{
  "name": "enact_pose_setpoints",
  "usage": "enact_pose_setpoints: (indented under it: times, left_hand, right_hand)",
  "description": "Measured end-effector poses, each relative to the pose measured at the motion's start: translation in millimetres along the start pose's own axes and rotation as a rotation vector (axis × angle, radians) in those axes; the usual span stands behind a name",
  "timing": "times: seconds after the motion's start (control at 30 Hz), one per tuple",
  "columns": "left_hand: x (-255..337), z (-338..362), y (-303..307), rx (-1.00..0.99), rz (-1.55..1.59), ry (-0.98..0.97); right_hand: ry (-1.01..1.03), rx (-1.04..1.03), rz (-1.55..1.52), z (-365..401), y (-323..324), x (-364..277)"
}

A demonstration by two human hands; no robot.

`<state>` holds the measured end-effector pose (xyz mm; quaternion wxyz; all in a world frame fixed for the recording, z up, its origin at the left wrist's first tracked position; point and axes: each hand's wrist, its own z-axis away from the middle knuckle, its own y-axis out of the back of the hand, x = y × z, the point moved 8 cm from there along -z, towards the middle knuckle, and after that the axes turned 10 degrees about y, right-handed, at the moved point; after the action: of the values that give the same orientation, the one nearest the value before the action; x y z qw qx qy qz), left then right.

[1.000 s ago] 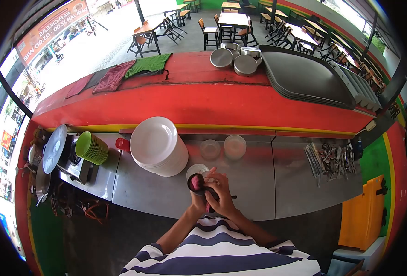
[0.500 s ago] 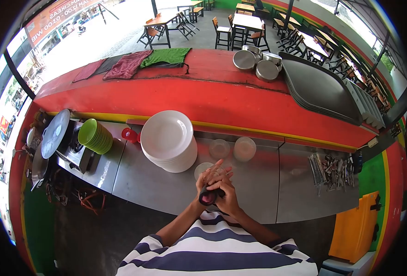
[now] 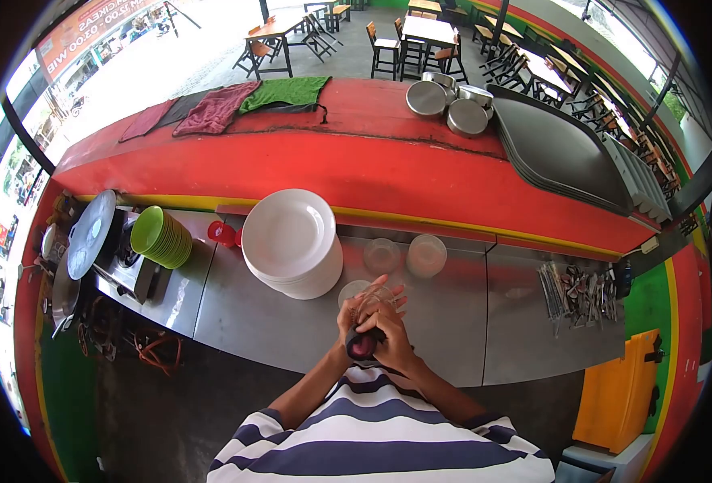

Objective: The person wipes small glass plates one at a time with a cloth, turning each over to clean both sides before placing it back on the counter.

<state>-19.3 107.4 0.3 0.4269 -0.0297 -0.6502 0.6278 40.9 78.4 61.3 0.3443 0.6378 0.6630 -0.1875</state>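
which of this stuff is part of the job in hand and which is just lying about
Likely in the job:
- dark item with pink inside, held
- clear containers on the counter, probably

Apparently just lying about:
- white plates
- green bowls
- cutlery
- cloths
- metal tins
- dark trays

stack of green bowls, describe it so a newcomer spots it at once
Find the steel counter below the red ledge. Left of its white plates, beside the stove, is the stack of green bowls, smaller than the plates and bright green.
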Motion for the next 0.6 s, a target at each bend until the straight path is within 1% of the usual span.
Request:
enact_pose_setpoints:
  times: [0.07,0.1,0.13,0.17,0.2,0.23,0.27,0.3,0.33,0.4,0.47,0.5,0.57,0.6]
  left_hand:
    - [-8.4,0.9,4.1,0.044,-0.254,-0.033]
    - [-17.3,4.8,8.8,0.093,-0.116,0.008]
    - [-25.6,8.6,11.4,0.137,0.019,0.044]
    - [-30.9,9.9,12.7,0.177,0.153,0.078]
    - [-8.5,12.3,-12.3,0.144,0.06,-0.029]
    - [-4.0,12.1,-12.7,0.118,0.06,-0.083]
    - [-0.3,12.6,-10.2,0.091,0.059,-0.137]
    - [3.7,12.8,-6.9,0.064,0.056,-0.192]
    - [7.5,13.6,1.0,0.077,0.108,-0.233]
    - [11.9,13.9,10.9,0.078,0.171,-0.21]
    - [9.8,13.4,19.2,0.116,0.277,-0.143]
    - [9.8,13.0,15.7,0.099,0.367,-0.117]
    - [13.0,15.1,1.4,0.071,0.547,-0.061]
    - [16.9,13.6,-4.4,0.062,0.581,-0.044]
  right_hand:
    - [0.042,0.032,0.207,-13.7,11.4,-4.0]
    - [0.063,0.046,0.311,-19.4,16.6,-6.4]
    - [0.09,0.108,0.421,-24.2,25.4,-5.4]
    - [0.075,0.103,0.459,-23.8,24.5,-0.8]
    - [0.062,0.096,0.497,-21.9,22.5,3.8]
    - [0.048,0.091,0.535,-19.5,21.2,5.5]
    - [-0.024,0.053,0.537,-14.9,18.9,9.2]
    - [-0.043,0.028,0.447,-8.8,15.2,11.0]
    - [-0.063,0.002,0.356,-1.1,11.3,13.7]
    - [-0.098,-0.091,0.166,9.0,4.1,13.0]
    - [-0.151,-0.053,-0.077,12.4,17.5,16.9]
    - [-0.184,-0.032,-0.2,14.9,25.4,18.8]
    - [-0.153,0.305,-0.371,14.8,69.0,21.5]
    - [-0.135,0.478,-0.449,17.0,87.3,24.2]
